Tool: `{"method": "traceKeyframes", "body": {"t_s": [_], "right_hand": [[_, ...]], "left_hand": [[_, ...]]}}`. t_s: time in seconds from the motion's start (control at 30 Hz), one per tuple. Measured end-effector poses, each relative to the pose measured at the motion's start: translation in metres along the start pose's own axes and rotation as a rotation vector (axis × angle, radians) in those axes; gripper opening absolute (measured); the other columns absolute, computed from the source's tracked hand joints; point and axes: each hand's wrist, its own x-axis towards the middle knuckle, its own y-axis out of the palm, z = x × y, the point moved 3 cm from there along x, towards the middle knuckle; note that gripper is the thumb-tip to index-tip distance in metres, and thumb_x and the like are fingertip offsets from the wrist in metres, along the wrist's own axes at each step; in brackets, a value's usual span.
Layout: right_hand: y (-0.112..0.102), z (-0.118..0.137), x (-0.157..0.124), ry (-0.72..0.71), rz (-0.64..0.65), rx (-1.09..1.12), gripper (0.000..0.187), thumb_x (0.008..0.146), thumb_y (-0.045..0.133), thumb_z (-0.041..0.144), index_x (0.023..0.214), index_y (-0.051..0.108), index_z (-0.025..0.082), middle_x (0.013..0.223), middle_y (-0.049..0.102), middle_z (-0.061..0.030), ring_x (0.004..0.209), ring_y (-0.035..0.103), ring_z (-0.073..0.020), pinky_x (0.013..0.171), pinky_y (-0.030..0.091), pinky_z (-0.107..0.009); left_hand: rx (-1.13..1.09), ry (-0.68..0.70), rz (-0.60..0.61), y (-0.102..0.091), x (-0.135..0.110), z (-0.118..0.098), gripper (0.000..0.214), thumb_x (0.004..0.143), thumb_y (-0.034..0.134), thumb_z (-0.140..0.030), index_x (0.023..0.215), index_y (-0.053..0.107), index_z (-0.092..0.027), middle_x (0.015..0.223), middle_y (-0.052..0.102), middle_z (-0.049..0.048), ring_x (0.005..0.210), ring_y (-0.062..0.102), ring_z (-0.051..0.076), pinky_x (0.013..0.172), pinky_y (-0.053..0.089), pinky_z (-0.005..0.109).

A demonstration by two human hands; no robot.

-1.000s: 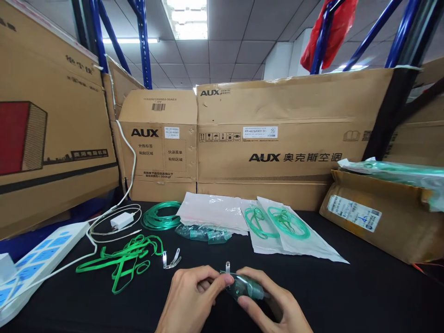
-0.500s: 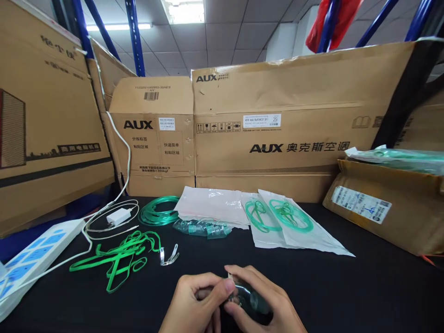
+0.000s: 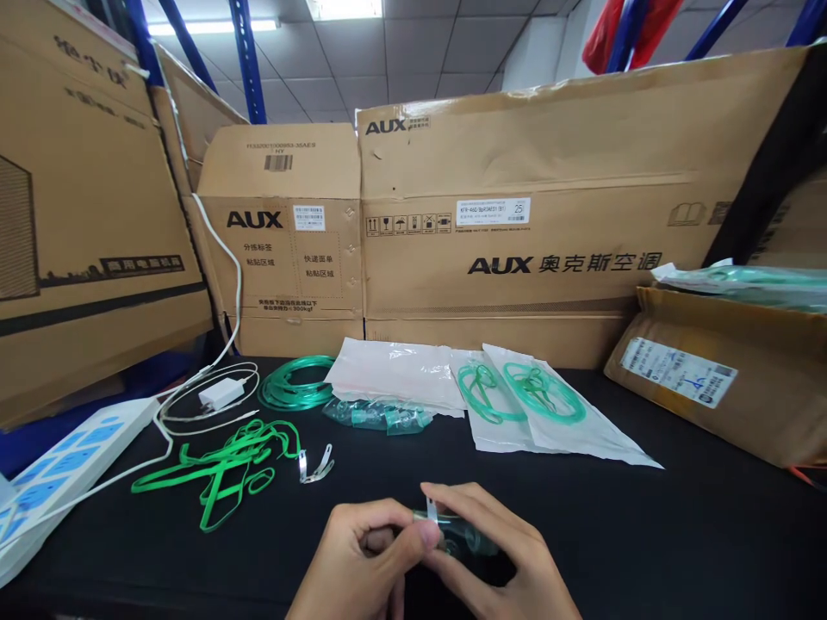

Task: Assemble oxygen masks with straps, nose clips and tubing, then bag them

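Both hands meet at the near edge of the black worktop. Left hand pinches, thumb against forefinger, at a small silver metal clip standing on the clear green-tinted plastic mask. Right hand is cupped round the mask, fingers curled over its top.

Risks, as judged: clip is tiny and held by fingertips only; a slip would drop it onto the dark surface. Too much squeeze could bend it or dent the soft mask.

Left of the hands: two spare bent metal clips, then tangled green elastic straps. Toward the far edge: coiled green tubing and flat clear plastic bags.
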Motion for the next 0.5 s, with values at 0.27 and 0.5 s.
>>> {"method": "traceKeyframes", "body": {"t_s": [0.27, 0.5], "right_hand": [[-0.004, 0.006, -0.003, -0.107, -0.056, -0.054, 0.053, 0.081, 0.087, 0.017, 0.129, 0.070, 0.030, 0.108, 0.080, -0.0013, 0.093, 0.078, -0.0207, 0.085, 0.062, -0.024], [-0.001, 0.019, -0.001, -0.241, -0.021, -0.039, 0.031, 0.091, 0.074, 0.009, 0.116, 0.067, 0.026, 0.099, 0.076, -0.0017, 0.083, 0.075, -0.0169, 0.079, 0.061, -0.021]], "left_hand": [[-0.050, 0.042, -0.021, -0.001, -0.003, -0.004, 0.061, 0.084, 0.071, -0.073, 0.085, 0.077, -0.013, 0.042, 0.049, -0.0067, 0.033, 0.036, 0.006, 0.035, 0.024, 0.017], [-0.072, 0.038, -0.033, 0.000, 0.000, 0.003, 0.060, 0.086, 0.068, -0.075, 0.079, 0.070, -0.015, 0.040, 0.048, -0.0074, 0.032, 0.034, 0.006, 0.034, 0.024, 0.015]]}}
